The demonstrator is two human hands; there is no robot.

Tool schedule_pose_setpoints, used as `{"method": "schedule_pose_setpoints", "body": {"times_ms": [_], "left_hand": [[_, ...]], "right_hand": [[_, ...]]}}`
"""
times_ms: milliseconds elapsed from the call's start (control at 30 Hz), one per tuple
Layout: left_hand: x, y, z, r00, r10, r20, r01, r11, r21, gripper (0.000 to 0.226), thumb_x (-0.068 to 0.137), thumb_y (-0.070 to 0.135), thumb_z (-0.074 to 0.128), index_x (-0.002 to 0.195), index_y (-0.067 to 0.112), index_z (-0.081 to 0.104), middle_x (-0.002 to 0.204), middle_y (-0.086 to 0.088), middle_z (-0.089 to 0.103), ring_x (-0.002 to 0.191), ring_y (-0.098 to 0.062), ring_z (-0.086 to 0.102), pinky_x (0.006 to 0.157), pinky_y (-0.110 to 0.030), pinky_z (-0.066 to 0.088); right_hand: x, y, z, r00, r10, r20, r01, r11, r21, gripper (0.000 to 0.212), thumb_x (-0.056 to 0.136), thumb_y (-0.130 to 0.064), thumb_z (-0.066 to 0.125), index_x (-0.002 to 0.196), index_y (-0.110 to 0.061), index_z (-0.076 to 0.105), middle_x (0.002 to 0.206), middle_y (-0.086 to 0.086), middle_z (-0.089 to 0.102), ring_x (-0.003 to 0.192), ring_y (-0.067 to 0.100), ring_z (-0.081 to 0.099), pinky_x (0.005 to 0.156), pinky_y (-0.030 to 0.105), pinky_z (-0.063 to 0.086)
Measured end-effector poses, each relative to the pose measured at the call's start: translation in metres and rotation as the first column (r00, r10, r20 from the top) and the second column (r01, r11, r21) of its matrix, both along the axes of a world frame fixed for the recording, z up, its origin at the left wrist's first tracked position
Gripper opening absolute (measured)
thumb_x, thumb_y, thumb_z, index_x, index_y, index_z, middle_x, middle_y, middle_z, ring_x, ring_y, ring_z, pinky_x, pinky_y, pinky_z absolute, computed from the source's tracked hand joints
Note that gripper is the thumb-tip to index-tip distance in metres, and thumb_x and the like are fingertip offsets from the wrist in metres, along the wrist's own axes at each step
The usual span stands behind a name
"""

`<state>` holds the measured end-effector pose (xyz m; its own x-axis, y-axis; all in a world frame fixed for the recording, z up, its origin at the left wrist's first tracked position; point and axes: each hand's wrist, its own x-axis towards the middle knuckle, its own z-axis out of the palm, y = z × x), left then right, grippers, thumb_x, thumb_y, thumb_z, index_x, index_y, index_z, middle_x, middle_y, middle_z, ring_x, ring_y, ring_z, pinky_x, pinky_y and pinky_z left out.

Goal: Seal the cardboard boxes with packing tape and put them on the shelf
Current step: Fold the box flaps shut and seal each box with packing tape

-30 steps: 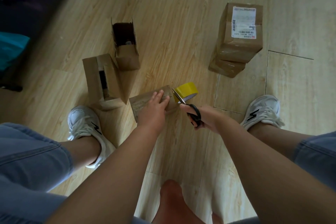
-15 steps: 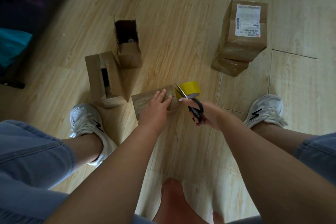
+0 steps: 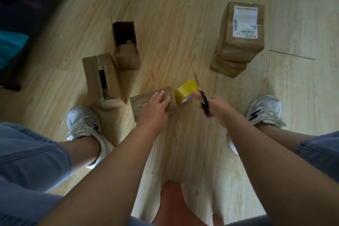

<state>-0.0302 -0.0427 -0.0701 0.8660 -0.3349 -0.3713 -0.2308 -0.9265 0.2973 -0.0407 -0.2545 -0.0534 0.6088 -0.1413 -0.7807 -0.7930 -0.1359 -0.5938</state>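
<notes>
Head view: left hand [image 3: 153, 111], fingers flat, pins the small brown cardboard box [image 3: 140, 102] to the floor while right hand [image 3: 215, 107] grips black-handled scissors [image 3: 204, 100] by the yellow tape roll [image 3: 185, 90]; best snip close, tape taut.

Left hand [image 3: 153, 111] flat, right hand [image 3: 217, 108] around scissors [image 3: 204, 102]

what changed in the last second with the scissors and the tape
The scissors, held in the right hand, swung out of the gap between the small box and the yellow tape roll; the blades now point up along the roll's right side. The left hand stays pressed flat on the box. The roll and the other boxes kept their places.
</notes>
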Motion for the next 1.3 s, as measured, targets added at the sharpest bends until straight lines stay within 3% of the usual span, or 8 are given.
{"method": "schedule_pose_setpoints", "body": {"times_ms": [200,267,467,600,733,833,967,1300], "left_hand": [[0.006,-0.006,0.002,0.997,0.056,0.054,-0.055,0.998,-0.019,0.046,0.103,0.030,0.046,0.149,0.023,0.042,0.160,0.001,0.029,0.149,-0.017,0.020,0.114,-0.040,0.027],[0.008,-0.006,0.001,0.994,0.058,0.092,-0.056,0.998,-0.028,0.046,0.101,0.031,0.050,0.145,0.021,0.046,0.155,-0.001,0.037,0.144,-0.018,0.029,0.109,-0.039,0.031],[0.005,-0.002,-0.009,0.990,0.104,0.097,-0.102,0.994,-0.025,0.059,0.098,0.041,0.052,0.151,0.021,0.035,0.153,-0.001,0.032,0.142,-0.021,0.027,0.117,-0.041,0.023],[0.003,0.004,-0.016,0.990,0.115,0.081,-0.112,0.993,-0.044,0.059,0.098,0.047,0.049,0.152,0.030,0.032,0.165,0.001,0.010,0.153,-0.021,0.002,0.123,-0.043,-0.003],[0.004,0.015,-0.024,0.995,0.094,0.019,-0.092,0.993,-0.072,0.058,0.101,0.048,0.042,0.155,0.037,0.024,0.167,0.006,0.001,0.153,-0.015,-0.007,0.123,-0.044,-0.010],[0.003,0.019,-0.024,0.997,0.076,0.017,-0.074,0.992,-0.103,0.056,0.104,0.039,0.041,0.156,0.036,0.021,0.167,0.005,0.001,0.153,-0.015,-0.008,0.122,-0.041,-0.012],[-0.006,0.025,-0.021,0.987,0.115,0.116,-0.103,0.989,-0.103,0.062,0.103,0.033,0.045,0.158,0.025,0.018,0.167,0.001,0.006,0.154,-0.017,-0.002,0.122,-0.034,-0.009],[-0.006,0.038,-0.026,0.999,0.041,0.007,-0.041,0.997,0.071,0.059,0.107,0.044,0.021,0.157,0.031,-0.008,0.165,0.004,-0.019,0.150,-0.016,-0.022,0.120,-0.038,-0.018]], "right_hand": [[-0.001,-0.013,-0.023,0.910,0.271,-0.315,-0.388,0.826,-0.409,0.059,0.100,-0.055,0.048,0.136,-0.009,0.054,0.108,0.015,0.064,0.083,0.025,0.057,0.061,0.030,0.040],[-0.002,-0.013,-0.033,0.866,0.273,-0.418,-0.464,0.749,-0.472,0.059,0.102,-0.051,0.045,0.133,-0.002,0.052,0.085,0.012,0.056,0.069,0.024,0.052,0.055,0.031,0.037],[-0.005,-0.014,-0.060,0.830,0.319,-0.458,-0.538,0.678,-0.501,0.039,0.103,-0.046,0.044,0.100,-0.007,0.044,0.082,0.009,0.050,0.080,0.026,0.052,0.068,0.032,0.039],[-0.005,-0.010,-0.059,0.798,0.396,-0.454,-0.581,0.706,-0.405,0.029,0.107,-0.026,0.041,0.126,-0.006,0.052,0.091,0.006,0.054,0.075,0.015,0.048,0.050,0.020,0.029],[-0.005,-0.009,-0.054,0.781,0.402,-0.478,-0.598,0.701,-0.388,0.033,0.108,-0.016,0.038,0.132,0.002,0.051,0.094,0.010,0.054,0.098,0.023,0.049,0.068,0.026,0.036],[-0.010,-0.006,-0.051,0.893,0.333,-0.303,-0.443,0.767,-0.465,0.025,0.106,-0.009,0.040,0.108,0.002,0.063,0.123,0.018,0.062,0.105,0.026,0.057,0.078,0.029,0.038],[-0.007,0.028,-0.022,0.951,0.246,0.189,-0.125,0.862,-0.491,0.028,0.100,-0.015,0.053,0.122,-0.012,0.071,0.116,0.011,0.072,0.109,0.027,0.065,0.093,0.041,0.052],[0.009,0.092,-0.012,0.946,0.226,0.233,-0.144,0.936,-0.321,0.041,0.101,-0.015,0.055,0.142,-0.015,0.055,0.131,0.005,0.066,0.121,0.020,0.059,0.090,0.025,0.044]]}}
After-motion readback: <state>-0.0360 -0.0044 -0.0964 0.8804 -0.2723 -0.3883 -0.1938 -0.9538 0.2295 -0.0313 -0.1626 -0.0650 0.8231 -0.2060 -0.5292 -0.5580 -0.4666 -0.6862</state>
